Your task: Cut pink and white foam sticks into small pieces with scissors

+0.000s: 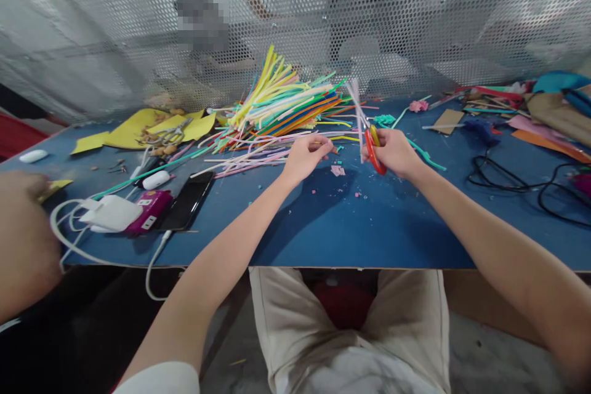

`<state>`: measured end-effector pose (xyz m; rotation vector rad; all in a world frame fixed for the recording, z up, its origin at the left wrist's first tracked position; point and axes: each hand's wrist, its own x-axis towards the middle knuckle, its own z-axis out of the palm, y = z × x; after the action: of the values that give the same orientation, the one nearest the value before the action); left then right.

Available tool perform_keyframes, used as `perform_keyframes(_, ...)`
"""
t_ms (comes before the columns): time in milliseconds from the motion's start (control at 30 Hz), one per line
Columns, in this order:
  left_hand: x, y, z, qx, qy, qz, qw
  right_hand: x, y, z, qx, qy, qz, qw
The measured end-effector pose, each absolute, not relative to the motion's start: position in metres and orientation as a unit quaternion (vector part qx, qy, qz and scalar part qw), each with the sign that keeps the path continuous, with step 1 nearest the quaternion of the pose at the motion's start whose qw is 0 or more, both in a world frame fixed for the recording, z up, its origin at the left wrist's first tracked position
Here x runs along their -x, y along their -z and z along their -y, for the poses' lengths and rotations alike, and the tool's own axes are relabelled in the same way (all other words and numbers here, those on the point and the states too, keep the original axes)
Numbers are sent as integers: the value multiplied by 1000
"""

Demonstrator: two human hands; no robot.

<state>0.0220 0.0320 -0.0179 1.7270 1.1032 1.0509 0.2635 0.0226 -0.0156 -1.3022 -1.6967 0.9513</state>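
Observation:
My right hand (392, 151) grips scissors (373, 149) with red and yellow handles; the blades point up and away and are blurred by motion. My left hand (305, 157) is closed in a pinch on a small strip of something I cannot make out, held just left of the scissors. Small pink and teal cut bits (338, 170) lie on the blue table (323, 228) between my hands. A big heap of coloured straws (281, 104) lies just beyond my left hand.
Yellow paper sheets (138, 126) with another pair of scissors lie at the far left. A black phone (187, 202), a magenta device (148, 212) and a white charger (111, 212) sit near the left front edge. Another person's arm (23, 240) rests at the left. Black cable (521, 181) lies right.

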Motion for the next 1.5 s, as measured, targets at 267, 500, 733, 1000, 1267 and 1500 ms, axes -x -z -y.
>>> perform_keyframes(267,-31,19,-21,-596,-332,-397,614,-239,14,-3,402,-512,589,479)
perform_keyframes(500,-35,17,-17,-576,-314,-362,662,-237,24,-5,378,-508,591,499)
perform_keyframes(733,-33,24,-21,-565,-329,-344,674,-236,32,-10,377,-478,593,527)
perform_keyframes(1000,-32,24,-21,-577,-300,-360,669,-233,36,-10,351,-485,587,545)
perform_keyframes(1267,-32,21,-19,-571,-289,-360,679,-233,37,-10,364,-458,607,537)
perform_keyframes(1500,-32,22,-18,-590,-280,-357,667,-233,37,-9,341,-481,601,539)
